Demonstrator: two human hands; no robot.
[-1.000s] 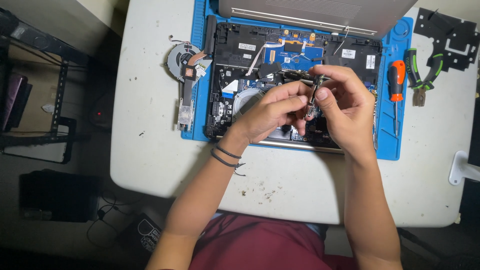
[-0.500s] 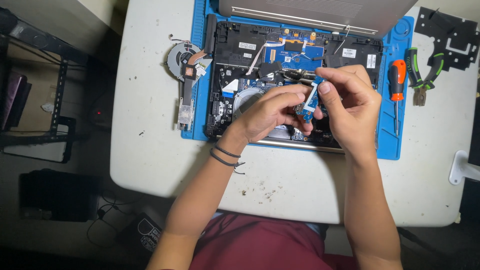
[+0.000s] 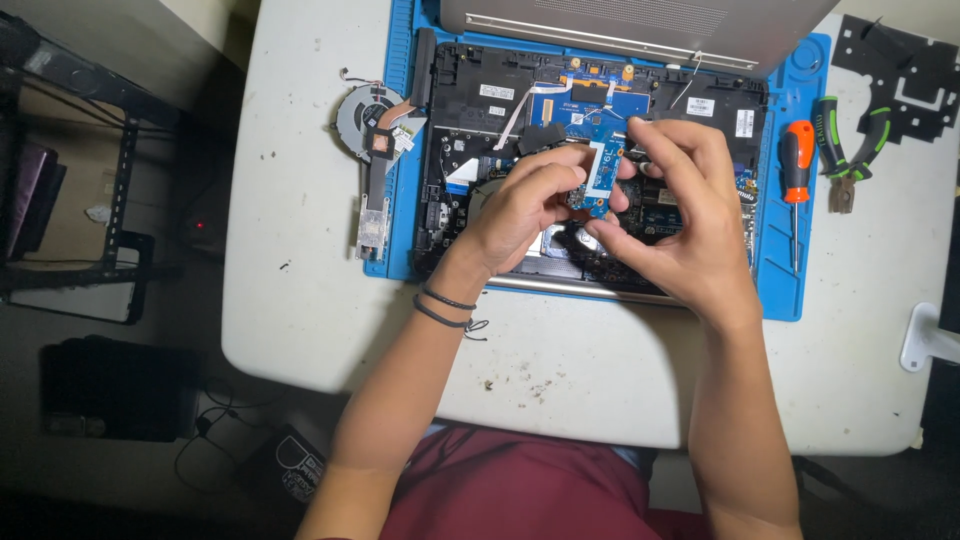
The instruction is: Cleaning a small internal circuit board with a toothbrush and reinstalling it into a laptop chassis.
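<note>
Blue circuit board — both hands

I see a small blue circuit board, narrow and rectangular, with a white label patch and tiny gold contacts. It stands nearly upright, long axis near-to-far, lifted above the middle of the opened laptop chassis, pinched at both sides.

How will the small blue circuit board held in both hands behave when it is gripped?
The small blue circuit board looks thin and flat, so probably stiff and light. Left hand and right hand pinch it by fingertips; it seems fragile.
</note>
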